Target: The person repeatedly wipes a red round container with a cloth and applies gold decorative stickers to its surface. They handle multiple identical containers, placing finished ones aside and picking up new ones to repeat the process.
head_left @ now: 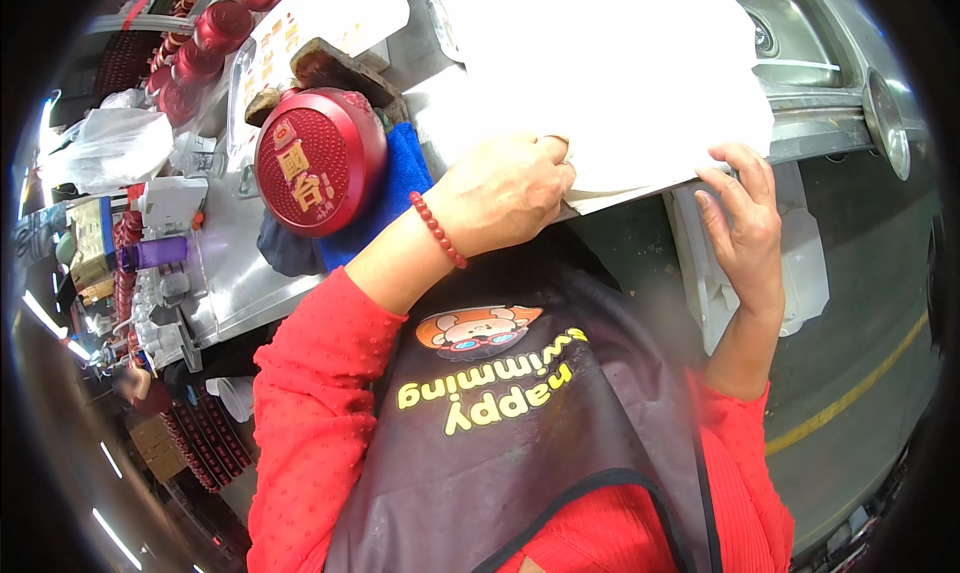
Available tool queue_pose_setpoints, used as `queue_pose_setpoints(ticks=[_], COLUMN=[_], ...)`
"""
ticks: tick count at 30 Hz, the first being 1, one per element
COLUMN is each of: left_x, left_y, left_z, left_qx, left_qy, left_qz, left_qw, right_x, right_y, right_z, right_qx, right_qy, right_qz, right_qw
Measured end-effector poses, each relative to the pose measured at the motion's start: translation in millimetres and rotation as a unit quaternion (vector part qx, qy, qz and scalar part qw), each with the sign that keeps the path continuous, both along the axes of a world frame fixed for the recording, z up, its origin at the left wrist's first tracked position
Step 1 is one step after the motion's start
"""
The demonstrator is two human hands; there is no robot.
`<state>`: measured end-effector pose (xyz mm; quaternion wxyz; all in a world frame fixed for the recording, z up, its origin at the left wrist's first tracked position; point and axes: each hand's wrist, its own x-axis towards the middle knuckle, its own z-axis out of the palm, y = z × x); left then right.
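A stack of white sheets (620, 73), washed out by bright light, lies on the metal worktop in front of me. At its near left corner my left hand (510, 193) is closed, with fingertips pressed together; what they pinch is hidden. A red bead bracelet circles that wrist. My right hand (745, 213) is at the sheets' near right edge, fingers apart and slightly bent, the fingertips by the edge. Left of my left hand, a round red bottle (320, 163) with gold lettering rests tilted against a worn brown support (345, 73), beside a blue cloth (400, 163).
Several more red bottles (222, 28) stand at the far left, near a sheet of orange-gold labels (290, 48) and a clear plastic bag (115, 148). A metal sink (800, 33) lies at the far right. Below the worktop edge is a white bin (800, 253).
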<state>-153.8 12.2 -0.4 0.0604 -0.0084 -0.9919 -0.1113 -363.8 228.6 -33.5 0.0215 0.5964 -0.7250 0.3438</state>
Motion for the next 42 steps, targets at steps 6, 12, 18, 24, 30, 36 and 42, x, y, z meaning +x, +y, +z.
queue_pose_setpoints(ticks=[6,12,18,24,30,36,42], left_x=[-2,-3,-4,-5,-6,-20,-73], left_y=[-5,-5,-4,-6,-8,-41,-111], left_z=[3,4,5,4,3,8,30], left_qx=[0.025,0.003,0.003,0.032,0.043,-0.043,-0.118], left_qy=[-0.018,-0.04,-0.061,-0.071,-0.052,0.084,0.064], left_qz=[0.004,0.002,0.004,0.006,0.017,0.108,0.325], left_qw=[1.0,0.999,0.998,0.997,0.998,0.99,0.936], right_x=[11,35,57,63,65,43,19], right_y=[-4,-14,-20,-24,-23,-17,-6], right_z=[3,-1,-5,-7,-8,-7,-1], right_qx=[-0.018,-0.008,0.034,0.061,0.075,-0.043,-0.088], right_qy=[0.012,0.026,0.067,0.076,0.065,0.012,0.013], right_qz=[0.0,0.031,0.044,0.042,0.049,-0.006,-0.075], right_qw=[1.0,0.999,0.996,0.994,0.994,0.999,0.993])
